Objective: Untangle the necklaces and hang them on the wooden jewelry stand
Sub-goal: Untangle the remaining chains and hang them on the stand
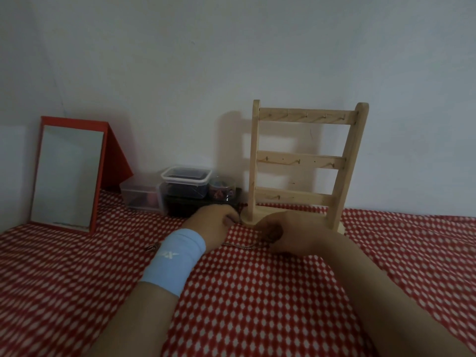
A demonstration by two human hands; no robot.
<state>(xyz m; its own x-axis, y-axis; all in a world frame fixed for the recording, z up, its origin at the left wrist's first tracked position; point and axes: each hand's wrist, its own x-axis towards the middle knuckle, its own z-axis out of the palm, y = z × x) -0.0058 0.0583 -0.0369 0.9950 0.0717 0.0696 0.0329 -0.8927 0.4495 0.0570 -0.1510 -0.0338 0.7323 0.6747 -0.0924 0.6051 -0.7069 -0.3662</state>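
The wooden jewelry stand (305,161) rises against the white wall, its three rails of small hooks all bare. Just in front of its base, a thin necklace chain (240,245) lies on the red-and-white patterned cloth (257,300). My left hand (215,224), with a light blue wristband, has its fingers curled at the left end of the tangle. My right hand (286,234) pinches the chain at its right end. Another bit of chain (152,248) shows left of the wristband. The hands hide most of the tangle.
A red-framed standing mirror (68,176) leans at the left. Clear plastic boxes (185,182) and a small round tub (222,189) are stacked on a dark box by the wall, left of the stand.
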